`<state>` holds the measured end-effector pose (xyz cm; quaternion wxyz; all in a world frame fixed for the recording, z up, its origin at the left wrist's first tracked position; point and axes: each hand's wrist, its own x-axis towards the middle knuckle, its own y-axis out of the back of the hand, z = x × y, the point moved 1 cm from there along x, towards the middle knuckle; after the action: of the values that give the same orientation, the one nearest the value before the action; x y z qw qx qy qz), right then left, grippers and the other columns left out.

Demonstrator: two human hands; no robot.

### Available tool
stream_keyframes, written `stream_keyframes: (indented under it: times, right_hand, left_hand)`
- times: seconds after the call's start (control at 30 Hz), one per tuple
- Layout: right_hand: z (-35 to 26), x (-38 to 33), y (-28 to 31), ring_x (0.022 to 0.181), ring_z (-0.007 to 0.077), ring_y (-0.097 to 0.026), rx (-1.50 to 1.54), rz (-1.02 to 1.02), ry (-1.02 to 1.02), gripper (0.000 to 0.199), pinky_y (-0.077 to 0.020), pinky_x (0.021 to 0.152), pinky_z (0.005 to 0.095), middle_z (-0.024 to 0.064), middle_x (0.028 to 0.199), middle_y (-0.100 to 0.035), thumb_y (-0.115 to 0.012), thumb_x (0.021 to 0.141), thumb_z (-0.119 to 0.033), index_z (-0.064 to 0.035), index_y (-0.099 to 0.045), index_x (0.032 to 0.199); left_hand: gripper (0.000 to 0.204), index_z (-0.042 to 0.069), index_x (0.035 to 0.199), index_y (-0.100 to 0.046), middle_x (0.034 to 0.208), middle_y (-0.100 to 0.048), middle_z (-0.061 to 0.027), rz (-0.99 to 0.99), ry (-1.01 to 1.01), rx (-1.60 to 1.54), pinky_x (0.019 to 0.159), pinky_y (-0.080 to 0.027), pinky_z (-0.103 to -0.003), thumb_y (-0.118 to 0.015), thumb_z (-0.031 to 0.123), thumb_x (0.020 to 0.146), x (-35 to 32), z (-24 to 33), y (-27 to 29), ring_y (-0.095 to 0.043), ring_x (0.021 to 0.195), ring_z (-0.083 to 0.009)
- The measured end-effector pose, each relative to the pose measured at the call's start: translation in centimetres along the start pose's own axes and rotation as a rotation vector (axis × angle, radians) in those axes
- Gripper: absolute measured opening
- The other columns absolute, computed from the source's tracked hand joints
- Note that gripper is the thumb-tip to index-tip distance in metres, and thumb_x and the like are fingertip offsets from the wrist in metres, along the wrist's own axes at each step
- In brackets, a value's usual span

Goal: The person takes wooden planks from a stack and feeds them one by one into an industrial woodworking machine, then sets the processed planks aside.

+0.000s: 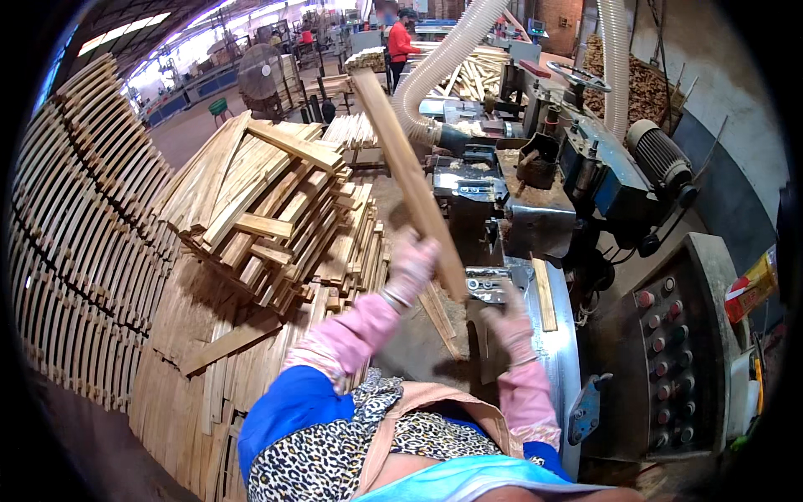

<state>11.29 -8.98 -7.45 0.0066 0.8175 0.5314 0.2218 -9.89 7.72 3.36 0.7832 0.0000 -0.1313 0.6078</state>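
Observation:
My left hand, in a pale glove, is closed around a long wooden board. The board is tilted, its far end up and to the left, its near end close to the metal machine table. To the right of that end is my right hand, also gloved, apart from the board. Its fingers look spread and hold nothing I can see, though they are a little blurred. A narrow wood strip lies on the machine table just right of this hand.
Stacked boards rise on my left, with tall rows of slats beyond. The woodworking machine stands ahead under a ribbed hose. A button panel is at right. A person in red stands far off.

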Motion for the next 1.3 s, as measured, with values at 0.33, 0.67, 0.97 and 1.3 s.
stream_keyframes:
  times: [0.33,0.67,0.97,1.3]
  right_hand:
    - [-3.3,-30.7,9.8,0.089,0.0450,-0.062,-0.984,0.289,-0.494,0.059,-0.0487,0.075,0.0557,0.0205,0.099,-0.066,-0.076,0.077,-0.025,-0.0073,-0.063,0.132]
    - [3.9,-22.3,9.6,0.098,0.0466,-0.063,-1.042,0.534,-0.258,0.049,-0.0505,0.085,0.0554,0.0237,0.113,-0.069,-0.067,0.088,-0.025,-0.0048,-0.062,0.133]
    - [7.5,-6.3,6.9,0.100,0.0390,-0.065,-1.077,0.480,-0.645,0.053,-0.0515,0.082,0.0523,0.0171,0.108,-0.069,-0.071,0.091,-0.035,-0.0221,-0.057,0.141]
    - [-3.5,-35.6,12.6,0.092,0.0408,-0.066,-1.472,0.080,-0.352,0.037,-0.0518,0.079,0.0513,0.0216,0.104,-0.069,-0.064,0.092,-0.039,-0.0135,-0.071,0.119]
  left_hand:
    - [0.060,0.007,0.141,-0.059,0.130,-0.069,-0.0165,-0.788,0.343,0.648,0.107,-0.048,-0.038,-0.067,0.037,0.090,-12.8,-8.5,-5.3,-0.065,0.123,-0.0291]
    - [0.051,0.004,0.138,-0.060,0.133,-0.067,-0.0187,-0.439,0.199,0.838,0.107,-0.050,-0.038,-0.064,0.031,0.095,-6.6,-6.3,5.5,-0.063,0.124,-0.0298]
    - [0.056,0.004,0.133,-0.061,0.126,-0.067,-0.0170,0.295,-0.322,1.411,0.098,-0.054,-0.040,-0.072,0.035,0.087,14.5,12.8,21.4,-0.064,0.117,-0.0292]
    - [0.106,0.011,0.161,-0.030,0.157,-0.045,-0.0212,0.582,0.583,1.630,0.121,-0.034,-0.049,-0.085,0.048,0.077,9.9,22.5,45.8,-0.044,0.145,-0.0390]
